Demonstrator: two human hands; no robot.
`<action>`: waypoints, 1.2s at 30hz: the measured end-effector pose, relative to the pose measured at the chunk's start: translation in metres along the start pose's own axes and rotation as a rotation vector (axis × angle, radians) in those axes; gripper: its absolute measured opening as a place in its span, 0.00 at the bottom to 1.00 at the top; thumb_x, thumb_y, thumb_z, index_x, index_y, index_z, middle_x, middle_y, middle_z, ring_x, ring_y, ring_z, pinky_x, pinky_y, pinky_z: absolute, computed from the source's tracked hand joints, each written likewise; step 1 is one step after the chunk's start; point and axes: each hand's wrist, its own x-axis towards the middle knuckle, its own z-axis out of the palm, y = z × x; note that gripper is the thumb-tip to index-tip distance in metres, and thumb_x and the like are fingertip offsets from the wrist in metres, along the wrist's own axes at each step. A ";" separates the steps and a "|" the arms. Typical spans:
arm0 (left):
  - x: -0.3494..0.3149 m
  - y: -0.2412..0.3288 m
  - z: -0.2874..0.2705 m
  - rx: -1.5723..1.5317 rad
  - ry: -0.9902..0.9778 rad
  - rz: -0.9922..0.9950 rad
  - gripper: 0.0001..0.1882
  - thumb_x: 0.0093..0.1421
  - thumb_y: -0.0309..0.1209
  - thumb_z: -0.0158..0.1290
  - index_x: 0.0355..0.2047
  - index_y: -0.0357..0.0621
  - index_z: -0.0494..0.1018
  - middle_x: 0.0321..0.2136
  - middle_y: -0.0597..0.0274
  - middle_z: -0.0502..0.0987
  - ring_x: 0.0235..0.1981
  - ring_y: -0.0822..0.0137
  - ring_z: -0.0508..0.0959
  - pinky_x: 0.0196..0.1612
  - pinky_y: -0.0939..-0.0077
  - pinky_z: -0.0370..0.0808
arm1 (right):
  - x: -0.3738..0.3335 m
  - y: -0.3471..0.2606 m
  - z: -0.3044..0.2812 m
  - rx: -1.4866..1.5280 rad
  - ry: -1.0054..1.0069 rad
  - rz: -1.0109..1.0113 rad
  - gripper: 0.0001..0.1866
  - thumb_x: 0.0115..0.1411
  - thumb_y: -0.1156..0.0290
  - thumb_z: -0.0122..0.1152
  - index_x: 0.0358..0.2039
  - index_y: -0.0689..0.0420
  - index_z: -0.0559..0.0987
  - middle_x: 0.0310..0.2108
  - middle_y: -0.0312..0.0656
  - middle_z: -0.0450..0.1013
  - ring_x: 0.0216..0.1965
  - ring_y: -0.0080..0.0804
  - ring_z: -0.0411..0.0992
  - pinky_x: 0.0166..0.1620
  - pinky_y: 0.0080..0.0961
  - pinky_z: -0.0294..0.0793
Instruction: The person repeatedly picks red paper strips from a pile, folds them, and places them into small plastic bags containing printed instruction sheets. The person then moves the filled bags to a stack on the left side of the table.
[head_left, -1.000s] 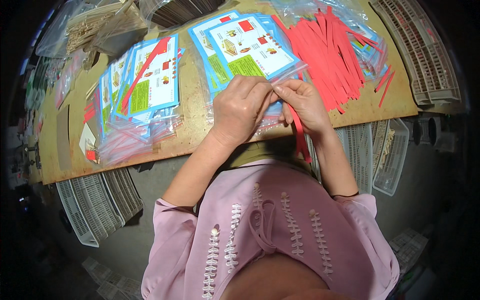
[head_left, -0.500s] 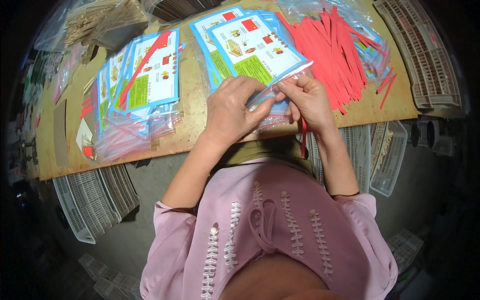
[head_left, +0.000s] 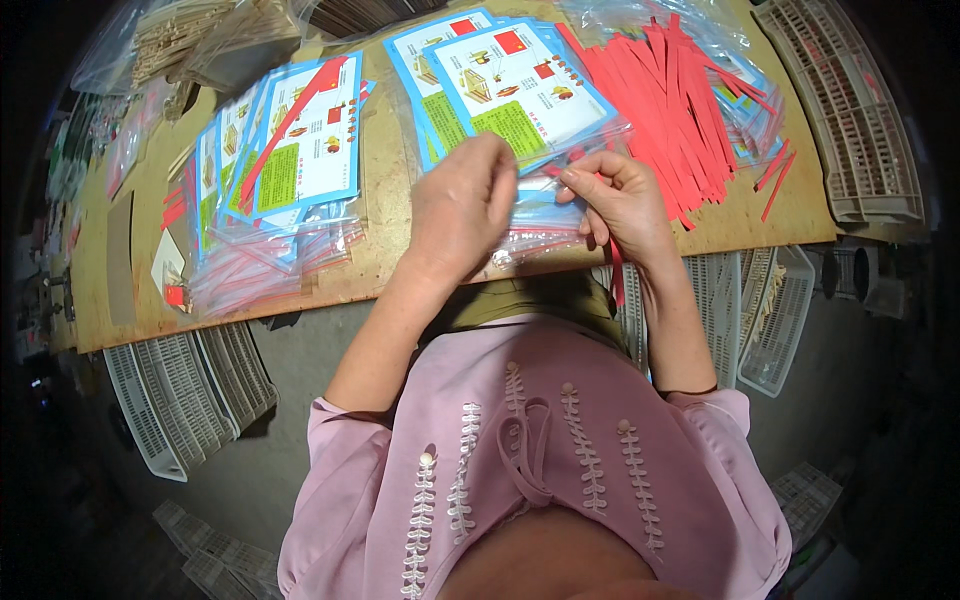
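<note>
In front of me lies a stack of clear plastic bags holding blue-bordered printed cards. My left hand is over the left part of the top bag, its fingers bent down and blurred by motion. My right hand is closed at the near right corner of that bag, thumb against forefinger. From below the right palm hangs a red strip, and a bit of red shows at its fingertips. The near, open-looking end of the bags shows between my wrists.
To the right is a heap of red strips, with more bagged cards beneath. On the left sits another stack of bagged cards with a red strip on top. Bundles of wooden sticks lie far left. Plastic crates flank the table.
My left hand has drawn away from the right fingertips, up and to the left. My right hand stays near the bag's corner, and the hanging red strip has shifted slightly right.
</note>
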 end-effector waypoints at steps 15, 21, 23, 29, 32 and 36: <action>0.010 0.000 0.007 -0.182 0.069 -0.086 0.06 0.56 0.22 0.54 0.35 0.40 0.76 0.24 0.56 0.75 0.23 0.64 0.75 0.28 0.71 0.72 | -0.043 -0.030 0.027 -0.044 -0.102 -0.159 0.19 0.68 0.76 0.44 0.58 0.59 0.69 0.51 0.39 0.75 0.14 0.13 0.64 0.24 0.15 0.73; 0.012 -0.013 0.013 -0.644 0.084 -0.226 0.06 0.65 0.26 0.50 0.37 0.36 0.76 0.20 0.71 0.71 0.23 0.83 0.65 0.25 0.84 0.64 | -0.005 0.004 0.023 0.078 -0.179 0.014 0.21 0.68 0.77 0.44 0.61 0.60 0.66 0.45 0.40 0.77 0.13 0.16 0.66 0.27 0.18 0.78; 0.014 -0.013 0.010 -0.635 0.117 -0.243 0.06 0.64 0.25 0.50 0.37 0.37 0.76 0.20 0.70 0.71 0.23 0.83 0.65 0.25 0.85 0.64 | -0.002 0.001 0.022 -0.028 -0.217 0.043 0.21 0.68 0.76 0.45 0.61 0.60 0.66 0.37 0.39 0.77 0.13 0.17 0.66 0.27 0.19 0.78; 0.021 0.001 0.003 -0.115 0.292 0.217 0.08 0.58 0.21 0.55 0.39 0.41 0.78 0.26 0.58 0.77 0.23 0.67 0.75 0.27 0.76 0.72 | 0.004 -0.012 0.021 -0.188 -0.255 0.058 0.20 0.67 0.78 0.45 0.59 0.64 0.68 0.23 0.37 0.73 0.14 0.19 0.67 0.28 0.20 0.78; 0.014 0.004 0.004 -0.069 0.199 0.232 0.08 0.56 0.21 0.56 0.37 0.42 0.78 0.23 0.56 0.75 0.24 0.59 0.77 0.26 0.70 0.74 | 0.018 -0.022 0.021 -0.205 -0.260 0.016 0.17 0.66 0.77 0.47 0.54 0.65 0.71 0.23 0.38 0.73 0.17 0.22 0.70 0.25 0.22 0.73; 0.016 0.008 -0.001 -0.200 0.209 0.043 0.08 0.55 0.21 0.56 0.36 0.41 0.79 0.23 0.56 0.76 0.23 0.62 0.77 0.26 0.70 0.73 | 0.043 -0.030 0.017 0.430 -0.323 0.206 0.15 0.63 0.78 0.52 0.50 0.67 0.71 0.39 0.46 0.74 0.39 0.34 0.77 0.42 0.34 0.80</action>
